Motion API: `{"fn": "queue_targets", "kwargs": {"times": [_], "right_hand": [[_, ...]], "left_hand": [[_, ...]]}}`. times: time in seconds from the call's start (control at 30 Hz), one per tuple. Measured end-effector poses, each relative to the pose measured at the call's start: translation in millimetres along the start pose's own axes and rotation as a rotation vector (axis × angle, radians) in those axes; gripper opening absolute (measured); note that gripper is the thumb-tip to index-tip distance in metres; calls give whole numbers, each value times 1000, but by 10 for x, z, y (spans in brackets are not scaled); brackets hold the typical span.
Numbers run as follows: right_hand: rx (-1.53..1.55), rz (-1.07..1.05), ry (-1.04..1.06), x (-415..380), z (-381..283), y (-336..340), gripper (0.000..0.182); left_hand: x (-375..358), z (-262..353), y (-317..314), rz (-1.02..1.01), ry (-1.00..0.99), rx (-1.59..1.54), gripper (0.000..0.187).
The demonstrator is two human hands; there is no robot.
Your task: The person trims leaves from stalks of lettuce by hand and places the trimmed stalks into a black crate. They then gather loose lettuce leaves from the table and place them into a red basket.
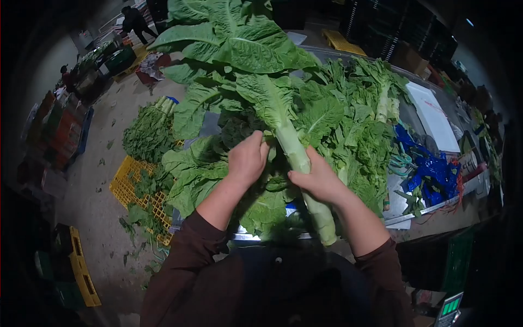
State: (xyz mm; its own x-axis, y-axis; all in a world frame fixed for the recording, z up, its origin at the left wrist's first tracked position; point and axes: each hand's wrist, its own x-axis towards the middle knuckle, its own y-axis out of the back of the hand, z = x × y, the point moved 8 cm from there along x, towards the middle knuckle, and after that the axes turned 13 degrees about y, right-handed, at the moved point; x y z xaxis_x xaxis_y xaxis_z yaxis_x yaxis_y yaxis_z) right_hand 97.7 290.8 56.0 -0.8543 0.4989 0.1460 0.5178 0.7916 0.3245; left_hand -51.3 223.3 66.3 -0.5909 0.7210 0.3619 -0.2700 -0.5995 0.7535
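My right hand (317, 179) wraps a smooth, pale, cylindrical stalk (292, 146) topped by broad, crinkled leaves (261, 52), slanting over the shiny table (396, 204); my left hand (249, 159) curls fist-like beside it, contents hidden.

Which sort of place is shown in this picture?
Probably a vegetable sorting or packing area: leafy vegetables lie heaped up, more greens are piled lower at the left, and a lit green display, perhaps a scale's, shows at bottom right.

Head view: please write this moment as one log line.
right hand: gripping leafy stalk | left hand: closed beside stalk, contents unclear | greens: below
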Motion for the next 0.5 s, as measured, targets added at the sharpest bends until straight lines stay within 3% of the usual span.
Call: {"fn": "queue_targets", "kwargs": {"times": [0.03, 0.07, 0.13, 0.17, 0.2, 0.27, 0.3, 0.37, 0.43, 0.47, 0.5], "right_hand": [[-296, 45, 108, -19, -76, 46, 59], [-299, 52, 97, -36, -71, 28, 59], [-797, 181, 40, -73, -175, 126, 67], [-926, 221, 142, -127, -277, 140, 71], [-930, 227, 134, -168, -306, 151, 71], [-1288, 260, 105, -265, -445, 216, 66], [-1497, 360, 220, -318, -453, 250, 57], [-1581, 400, 248, -438, -477, 330, 53], [-1735, 463, 263, -578, -538, 353, 49], [-1740, 464, 255, -657, -527, 371, 49], [-1754, 476, 254, -748, -511, 395, 51]], "left_hand": [[-79, 50, -1, 17, -44, -37, 18], [-144, 43, 7, 6, -49, -44, 18], [-278, 74, -17, -142, -116, 61, 21], [-314, 72, 88, -89, -176, 31, 21], [-273, -56, 157, -87, -99, 96, 21], [-103, -479, 267, -112, 65, 225, 23], [0, -760, 295, -155, 146, 320, 27], [12, -1121, 353, -211, 228, 414, 34], [-2, -1001, 602, 58, -5, 358, 51], [8, -1132, 484, -145, 111, 409, 58], [9, -1221, 420, -149, 103, 405, 58]]}}
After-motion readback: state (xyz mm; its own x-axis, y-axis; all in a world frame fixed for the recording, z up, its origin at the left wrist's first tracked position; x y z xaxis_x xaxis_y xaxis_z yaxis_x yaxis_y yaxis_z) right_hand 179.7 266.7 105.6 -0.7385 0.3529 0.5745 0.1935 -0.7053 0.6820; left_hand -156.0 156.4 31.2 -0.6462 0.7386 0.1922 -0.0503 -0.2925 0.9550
